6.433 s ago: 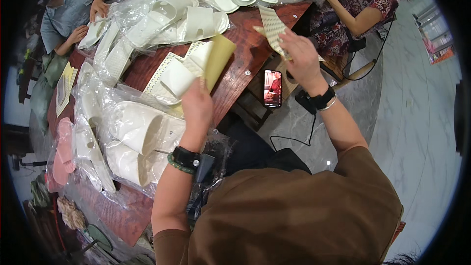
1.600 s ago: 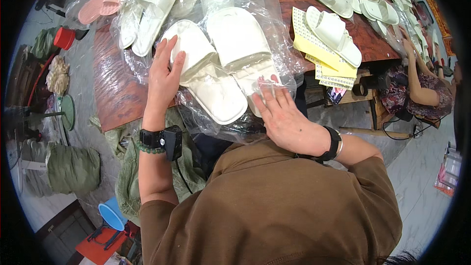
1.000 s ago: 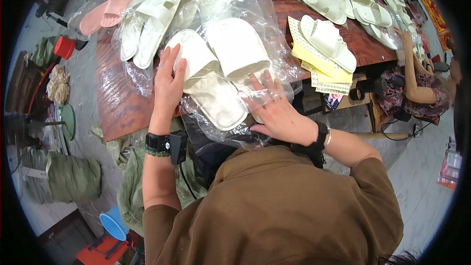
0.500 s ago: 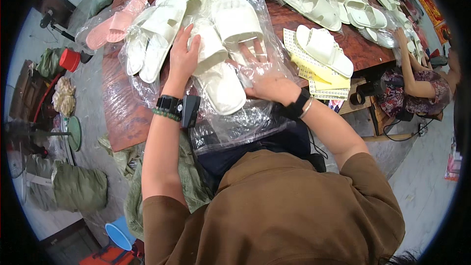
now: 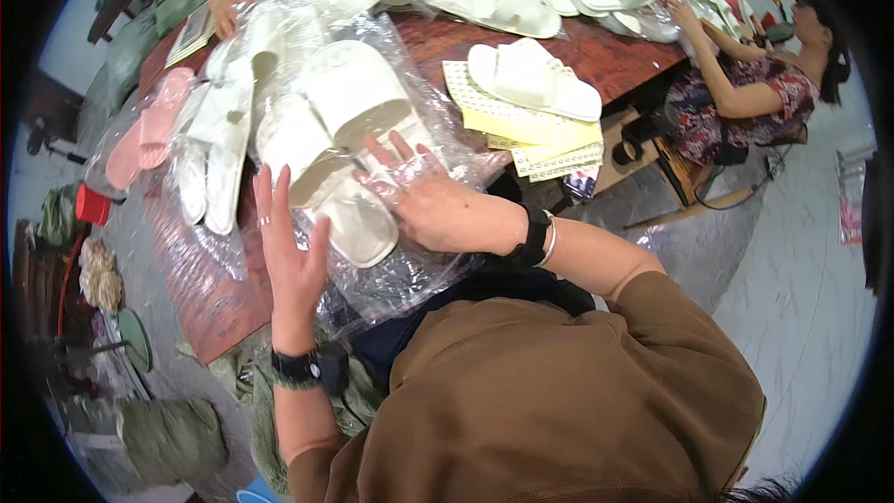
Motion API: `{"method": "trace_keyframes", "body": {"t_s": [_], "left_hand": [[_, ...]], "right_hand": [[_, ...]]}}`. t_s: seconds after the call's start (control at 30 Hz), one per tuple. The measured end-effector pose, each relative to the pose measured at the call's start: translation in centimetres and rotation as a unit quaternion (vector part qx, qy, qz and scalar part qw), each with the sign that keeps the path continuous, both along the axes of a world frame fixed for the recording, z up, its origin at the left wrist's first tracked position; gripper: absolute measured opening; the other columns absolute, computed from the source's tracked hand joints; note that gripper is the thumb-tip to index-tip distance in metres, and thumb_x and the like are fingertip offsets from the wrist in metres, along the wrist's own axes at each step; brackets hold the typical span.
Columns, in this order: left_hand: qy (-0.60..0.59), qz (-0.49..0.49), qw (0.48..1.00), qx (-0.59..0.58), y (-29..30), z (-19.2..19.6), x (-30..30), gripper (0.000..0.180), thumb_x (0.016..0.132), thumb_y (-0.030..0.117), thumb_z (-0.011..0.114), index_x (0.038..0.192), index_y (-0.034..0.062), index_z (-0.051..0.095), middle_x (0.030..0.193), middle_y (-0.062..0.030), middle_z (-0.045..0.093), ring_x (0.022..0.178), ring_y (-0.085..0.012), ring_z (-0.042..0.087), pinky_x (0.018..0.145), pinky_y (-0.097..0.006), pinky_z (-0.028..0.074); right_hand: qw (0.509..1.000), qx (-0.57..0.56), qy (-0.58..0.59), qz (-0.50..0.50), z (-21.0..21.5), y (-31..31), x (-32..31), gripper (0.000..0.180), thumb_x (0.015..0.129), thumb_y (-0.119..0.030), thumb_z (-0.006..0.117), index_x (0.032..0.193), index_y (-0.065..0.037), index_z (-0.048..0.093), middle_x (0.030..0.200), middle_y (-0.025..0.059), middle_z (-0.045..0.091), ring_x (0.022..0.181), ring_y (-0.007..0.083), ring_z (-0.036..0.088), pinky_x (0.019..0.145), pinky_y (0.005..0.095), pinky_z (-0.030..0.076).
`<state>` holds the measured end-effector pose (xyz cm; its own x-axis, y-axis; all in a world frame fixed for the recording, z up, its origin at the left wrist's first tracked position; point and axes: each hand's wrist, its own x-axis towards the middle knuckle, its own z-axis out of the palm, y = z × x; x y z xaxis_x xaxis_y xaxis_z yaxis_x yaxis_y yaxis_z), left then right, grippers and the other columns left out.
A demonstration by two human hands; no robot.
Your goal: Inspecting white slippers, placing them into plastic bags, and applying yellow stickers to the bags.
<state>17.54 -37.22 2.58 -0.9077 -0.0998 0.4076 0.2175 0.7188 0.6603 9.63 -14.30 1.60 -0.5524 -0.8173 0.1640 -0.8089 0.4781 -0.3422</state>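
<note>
A pair of white slippers (image 5: 352, 84) lies in a clear plastic bag (image 5: 382, 284) at the table's near edge, in front of me. My right hand (image 5: 430, 203) rests flat on the bag, its fingers spread over the sole of the right slipper. On the other side my left hand (image 5: 296, 256) is raised with fingers stretched out, beside the left slipper's toe end and holding nothing. Another bagged white pair (image 5: 223, 144) lies just beyond my left fingertips. A pink slipper pair (image 5: 154, 126) in plastic is farther left.
Perforated yellow-and-white label sheets (image 5: 559, 154) lie at the right table edge under loose white slippers (image 5: 535, 79). More white slippers (image 5: 521, 7) cover the far side. One co-worker (image 5: 745, 93) sits at right; another person's hand (image 5: 223, 7) reaches in at far left.
My left hand has come off the bagged pair and dropped nearer to me. The right hand stays on the bag. My view has shifted right, and another person's hand appears at far left.
</note>
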Motion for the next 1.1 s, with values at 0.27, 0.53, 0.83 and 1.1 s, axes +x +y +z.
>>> {"method": "trace_keyframes", "body": {"t_s": [0.27,0.53,0.83,1.1], "left_hand": [[-0.015,0.017,0.997,-0.071,4.1,-0.3,3.4,0.097,0.074,0.023,0.082,0.154,0.0071,0.029,0.162,-0.0238,0.018,0.149,-0.045,0.017,0.118,-0.059,0.018],[-0.024,0.106,0.993,-0.053,3.5,1.0,4.1,0.057,0.083,-0.007,0.054,0.139,0.0021,0.053,0.123,-0.0213,0.065,0.104,-0.034,0.068,0.084,-0.038,0.054],[-0.014,0.14,0.979,-0.15,2.4,-0.6,6.1,0.026,0.089,0.001,0.064,0.115,0.0018,0.068,0.108,-0.0163,0.072,0.092,-0.0307,0.071,0.075,-0.038,0.057],[0.026,0.122,0.977,-0.173,3.3,0.4,5.1,0.024,0.086,0.006,0.071,0.109,0.0019,0.068,0.113,-0.0188,0.07,0.099,-0.0345,0.069,0.079,-0.04,0.056]], "right_hand": [[0.863,-0.264,-0.412,0.124,3.1,-0.5,1.9,0.103,0.082,-0.006,0.066,0.157,0.001,-0.004,0.155,0.0327,0.024,0.143,0.0411,0.036,0.112,0.0406,0.038],[0.846,-0.261,-0.452,0.114,1.8,-0.5,3.0,0.091,0.087,-0.001,0.06,0.158,-0.002,0.005,0.162,0.0243,0.017,0.144,0.0305,0.038,0.114,0.0402,0.037],[0.995,-0.08,0.025,0.059,-1.5,-1.1,3.2,0.059,0.087,-0.019,0.066,0.137,0.005,0.049,0.15,0.0305,0.037,0.143,0.0483,0.03,0.114,0.057,0.032],[0.993,-0.028,-0.013,0.112,-1.5,0.1,2.9,0.054,0.087,-0.014,0.061,0.135,0.007,0.05,0.148,0.0276,0.041,0.143,0.0459,0.031,0.117,0.0546,0.028]]}}
